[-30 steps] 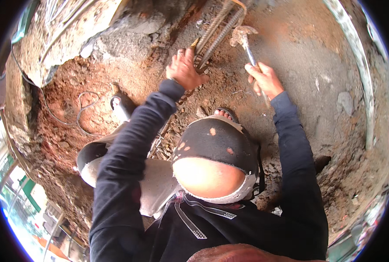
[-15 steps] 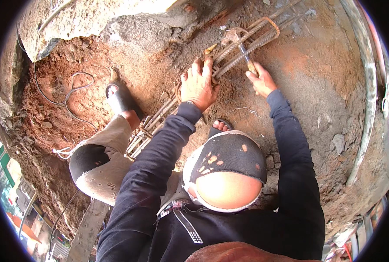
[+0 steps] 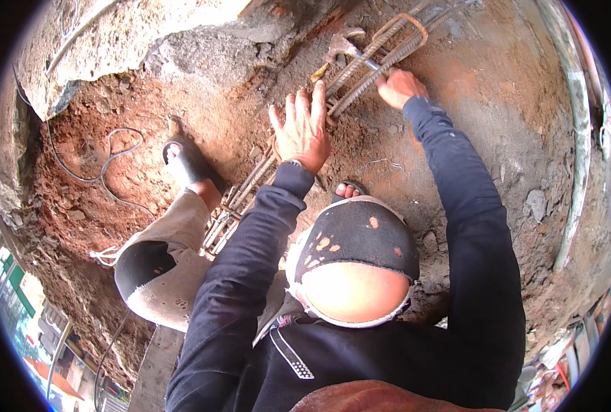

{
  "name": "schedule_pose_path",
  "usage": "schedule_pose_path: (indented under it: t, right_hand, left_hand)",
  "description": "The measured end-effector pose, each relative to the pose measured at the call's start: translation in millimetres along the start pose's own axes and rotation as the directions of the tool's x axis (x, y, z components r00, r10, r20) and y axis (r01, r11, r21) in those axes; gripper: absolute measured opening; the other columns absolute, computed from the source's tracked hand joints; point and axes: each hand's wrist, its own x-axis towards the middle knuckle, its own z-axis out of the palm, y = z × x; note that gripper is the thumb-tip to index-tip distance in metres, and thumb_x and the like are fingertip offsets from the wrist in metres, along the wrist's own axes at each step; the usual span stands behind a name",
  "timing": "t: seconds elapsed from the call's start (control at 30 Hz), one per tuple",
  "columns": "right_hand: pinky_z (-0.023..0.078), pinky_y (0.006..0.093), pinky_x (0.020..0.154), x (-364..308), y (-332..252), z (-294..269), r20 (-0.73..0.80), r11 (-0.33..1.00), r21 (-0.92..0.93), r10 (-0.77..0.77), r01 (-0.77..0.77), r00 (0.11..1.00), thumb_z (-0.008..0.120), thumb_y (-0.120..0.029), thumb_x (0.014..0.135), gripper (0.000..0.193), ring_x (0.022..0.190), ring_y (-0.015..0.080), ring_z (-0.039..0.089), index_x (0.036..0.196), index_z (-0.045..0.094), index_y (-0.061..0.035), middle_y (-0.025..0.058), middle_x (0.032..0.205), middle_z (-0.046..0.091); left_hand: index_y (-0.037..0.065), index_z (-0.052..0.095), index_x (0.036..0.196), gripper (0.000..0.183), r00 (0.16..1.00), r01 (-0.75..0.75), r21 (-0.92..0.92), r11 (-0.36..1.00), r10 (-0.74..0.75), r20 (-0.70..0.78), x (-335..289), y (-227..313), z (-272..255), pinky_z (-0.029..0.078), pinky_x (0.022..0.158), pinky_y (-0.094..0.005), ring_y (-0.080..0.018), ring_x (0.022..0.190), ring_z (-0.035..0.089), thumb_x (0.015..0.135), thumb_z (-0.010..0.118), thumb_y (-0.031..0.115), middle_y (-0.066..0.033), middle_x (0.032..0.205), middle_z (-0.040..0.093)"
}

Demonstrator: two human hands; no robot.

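Observation:
A rebar cage point(image 3: 366, 85) of long ribbed bars and bent ties runs slantwise across the ground, from between my legs to the upper right. My left hand point(image 3: 301, 137) lies over its middle with fingers stretched and spread, hiding part of the bars. Beyond it, at the cage's far end, my right hand point(image 3: 401, 89) is closed round the handle of a hammer point(image 3: 342, 45). The hammer's shaft passes by the bars, with its head on the far side. A rectangular rusty tie point(image 3: 422, 29) loops around the bars at the upper right.
Rough broken concrete point(image 3: 202, 55) edges the far side. A thin black cable point(image 3: 106, 175) curls over reddish soil at the left. My sandalled feet stand on either side of the cage. A pale pipe point(image 3: 578, 151) curves along the right, and a bent wire point(image 3: 388, 163) lies on the ground.
My right hand and the hammer have moved up and left, closer to the bars. My left hand's fingers have straightened and spread, and the hand has shifted slightly left.

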Motion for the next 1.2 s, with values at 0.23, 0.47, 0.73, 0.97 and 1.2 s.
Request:
schedule_pose_path:
  t: [0.23, 0.47, 0.73, 0.97, 1.2]
  right_hand:
    - [0.050, 0.0399, 0.053, -31, 28, 33, -0.182, 0.928, -0.251, -0.324, 0.274, 0.928, 0.033, -0.054, 0.103, 0.056, 0.057, 0.0217, 0.060, 0.098, 0.061, -0.0052, 0.0076, 0.070, 0.062]
    - [0.043, 0.0316, 0.045, 30, 82, -35, -0.238, 0.979, -0.165, 0.080, -0.122, 0.968, 0.021, -0.056, 0.105, 0.065, 0.050, 0.0116, 0.049, 0.103, 0.062, -0.0058, 0.0005, 0.064, 0.051]
    - [0.051, 0.0550, 0.086, 17, 56, -33, -0.261, 1.000, -0.024, -0.015, 0.009, 0.965, 0.034, -0.056, 0.101, 0.061, 0.098, 0.0477, 0.065, 0.115, 0.062, -0.0027, 0.0271, 0.101, 0.069]
    - [0.054, 0.0454, 0.059, -7, 45, 0, -0.064, 0.965, -0.168, -0.213, 0.200, 0.975, 0.036, -0.051, 0.104, 0.052, 0.059, 0.0287, 0.066, 0.101, 0.061, -0.0052, 0.0109, 0.066, 0.064]
    - [0.056, 0.0450, 0.075, 24, 77, -54, -0.031, 0.871, -0.404, -0.318, 0.279, 0.948, 0.030, -0.049, 0.105, 0.058, 0.085, 0.0301, 0.070, 0.119, 0.064, -0.0035, 0.0182, 0.091, 0.071]
  left_hand:
    - [0.023, 0.034, 0.152, 0.087, 0.997, -0.025, 0.032, 0.999, 0.027, -0.070, -2, -3, 3, 0.014, 0.114, -0.0653, -0.0346, 0.144, 0.030, 0.072, 0.070, 0.019, -0.0104, 0.152, 0.038]
    - [0.023, 0.039, 0.148, 0.090, 0.996, 0.004, 0.066, 0.998, 0.002, -0.087, 2, -2, 2, 0.012, 0.114, -0.0650, -0.0365, 0.145, 0.026, 0.065, 0.073, 0.016, -0.0128, 0.154, 0.034]
    - [0.020, 0.040, 0.147, 0.088, 0.998, 0.027, 0.047, 0.999, -0.024, -0.065, 0, -1, 4, 0.007, 0.115, -0.0632, -0.0356, 0.146, 0.025, 0.065, 0.071, 0.013, -0.0117, 0.154, 0.034]
    - [0.020, 0.043, 0.145, 0.087, 0.996, -0.009, 0.087, 0.996, 0.017, -0.084, 1, -4, 10, 0.008, 0.116, -0.0620, -0.0355, 0.145, 0.026, 0.064, 0.073, 0.015, -0.0116, 0.153, 0.035]
    - [0.021, 0.048, 0.140, 0.082, 0.993, -0.007, -0.016, 1.000, 0.005, -0.119, -1, -8, 8, 0.011, 0.115, -0.0626, -0.0340, 0.144, 0.029, 0.062, 0.074, 0.016, -0.0089, 0.149, 0.040]
